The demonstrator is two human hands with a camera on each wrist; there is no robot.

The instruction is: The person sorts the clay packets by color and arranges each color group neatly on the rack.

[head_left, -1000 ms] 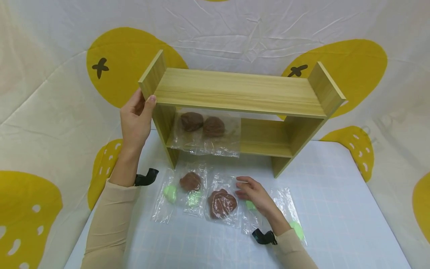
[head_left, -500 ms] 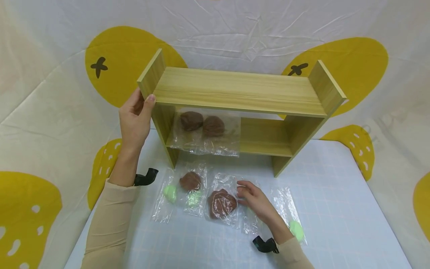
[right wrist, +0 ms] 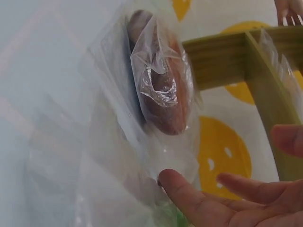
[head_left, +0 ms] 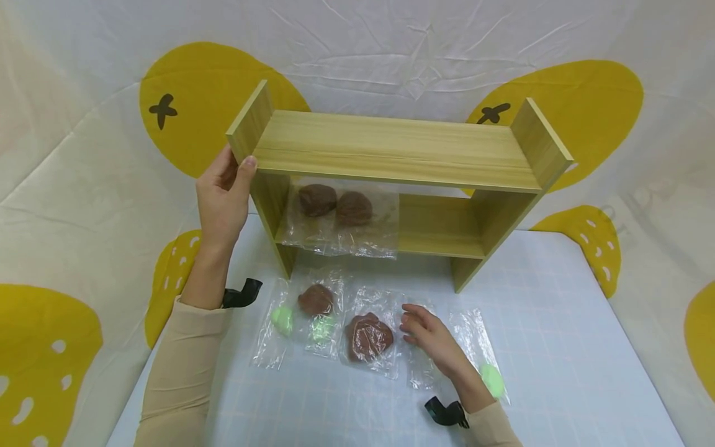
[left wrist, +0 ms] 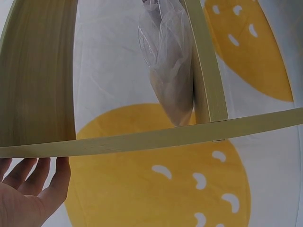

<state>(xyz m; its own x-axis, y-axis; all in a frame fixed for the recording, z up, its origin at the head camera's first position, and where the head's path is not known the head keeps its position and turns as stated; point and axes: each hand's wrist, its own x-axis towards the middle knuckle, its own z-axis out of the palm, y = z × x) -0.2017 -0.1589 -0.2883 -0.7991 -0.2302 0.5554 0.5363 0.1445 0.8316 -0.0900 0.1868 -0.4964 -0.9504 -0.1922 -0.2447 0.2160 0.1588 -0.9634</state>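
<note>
Bench (head_left: 564, 354): pale blue, faintly checked, carrying all I can see being worked on.
Shelf (head_left: 402, 149): pale wood, upright, toward the back.
Shelf bags (head_left: 377, 242): on the left half of its middle board (head_left: 441, 233), plastic drooping over the front, two brown lumps (head_left: 354, 209) inside.
Left grip (head_left: 222, 202): the person's fingers bend against the outer side of the shelf's left upright, thumb across the front edge, so it has hold of the wood (for steadying, I'd guess).
Right grip (head_left: 431, 338): loosely spread, thumb apart, nothing seen in it; it hangs over a half-hidden bag (head_left: 421, 370), and I cannot tell whether a fingertip touches. The step looks like a reach among bags; the next move calls for a pinch on slack plastic.
Bench bags (head_left: 363, 298): spread in front of the shelf, the larger brown lump (head_left: 368, 338) just left of the right grip.
Green lumps (head_left: 492, 380): one bagged at each end, another just below the smaller brown lump (head_left: 316, 300).
</note>
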